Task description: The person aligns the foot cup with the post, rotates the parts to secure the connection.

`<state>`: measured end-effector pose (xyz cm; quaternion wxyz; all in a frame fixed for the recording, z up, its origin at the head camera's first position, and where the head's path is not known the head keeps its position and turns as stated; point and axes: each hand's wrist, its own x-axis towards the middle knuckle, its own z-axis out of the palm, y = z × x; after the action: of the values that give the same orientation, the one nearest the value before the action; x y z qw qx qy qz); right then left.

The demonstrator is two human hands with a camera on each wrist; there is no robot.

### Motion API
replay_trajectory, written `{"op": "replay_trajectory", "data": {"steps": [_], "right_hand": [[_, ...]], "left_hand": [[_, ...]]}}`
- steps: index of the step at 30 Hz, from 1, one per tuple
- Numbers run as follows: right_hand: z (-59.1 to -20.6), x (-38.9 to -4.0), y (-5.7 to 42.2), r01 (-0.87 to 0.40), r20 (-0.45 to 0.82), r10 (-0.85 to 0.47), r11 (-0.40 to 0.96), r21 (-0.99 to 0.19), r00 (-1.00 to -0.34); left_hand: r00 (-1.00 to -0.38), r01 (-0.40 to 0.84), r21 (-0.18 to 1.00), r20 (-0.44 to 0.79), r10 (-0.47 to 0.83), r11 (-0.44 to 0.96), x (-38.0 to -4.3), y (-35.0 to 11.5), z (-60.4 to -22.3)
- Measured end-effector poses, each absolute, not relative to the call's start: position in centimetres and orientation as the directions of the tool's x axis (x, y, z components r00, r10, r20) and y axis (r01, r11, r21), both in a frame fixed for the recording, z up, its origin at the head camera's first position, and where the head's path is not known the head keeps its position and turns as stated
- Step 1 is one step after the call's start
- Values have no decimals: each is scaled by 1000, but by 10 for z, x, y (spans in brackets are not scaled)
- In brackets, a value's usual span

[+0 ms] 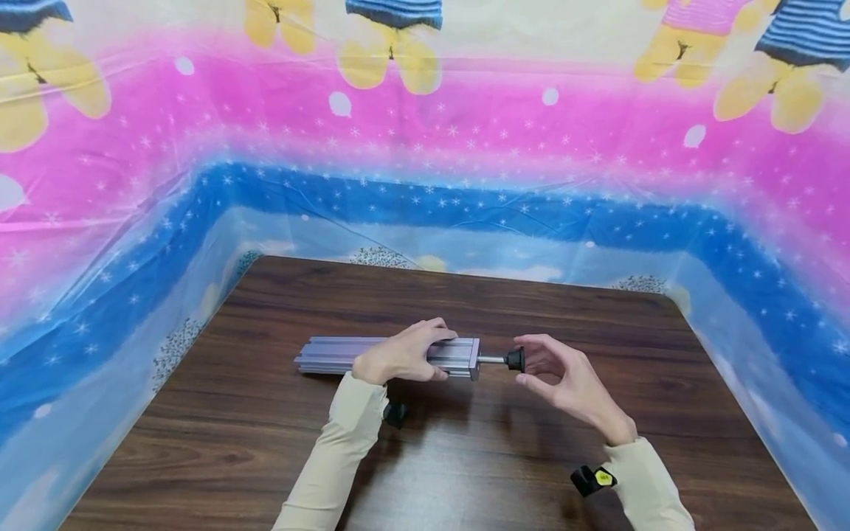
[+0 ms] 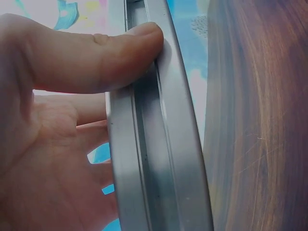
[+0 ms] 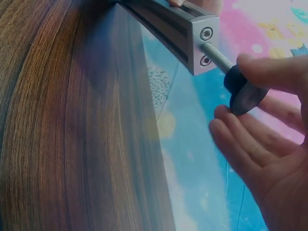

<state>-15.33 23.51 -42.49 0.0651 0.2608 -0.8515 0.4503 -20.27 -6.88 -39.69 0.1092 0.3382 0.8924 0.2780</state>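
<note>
A silver aluminium extrusion profile (image 1: 332, 354) lies level over the table, its grooved sides showing. My left hand (image 1: 405, 354) grips it from above near its right end; in the left wrist view the thumb crosses the groove. An end plate (image 3: 198, 48) with two screws caps that end, and a threaded rod (image 3: 217, 56) sticks out of it. On the rod's outer end sits a black levelling foot (image 1: 515, 360). My right hand (image 1: 564, 380) holds the foot's rim between curved thumb and fingers. The palm side of the left hand's grip is partly hidden in the head view.
The dark wood-grain table (image 1: 199, 435) has rounded far corners. A patterned pink and blue cloth (image 1: 425, 147) hangs round its back and sides. Black straps with small devices (image 1: 584, 481) sit at both wrists, over cream sleeves.
</note>
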Motion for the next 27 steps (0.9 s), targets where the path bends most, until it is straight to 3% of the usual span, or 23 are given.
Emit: {"op": "replay_trajectory", "data": {"steps": [10, 22, 27], "right_hand": [[-427, -154, 234, -491, 354, -349, 497, -715, -868], [-425, -154, 235, -362, 211, -325, 530, -766, -922], [-427, -153, 237, -394, 236, -347, 513, -763, -908]], "left_hand": [[-744, 539, 573, -20, 668, 617, -202, -69, -397], [-742, 537, 568, -33, 670, 624, -203, -67, -397], [-742, 542, 567, -23, 670, 620, -202, -67, -397]]}}
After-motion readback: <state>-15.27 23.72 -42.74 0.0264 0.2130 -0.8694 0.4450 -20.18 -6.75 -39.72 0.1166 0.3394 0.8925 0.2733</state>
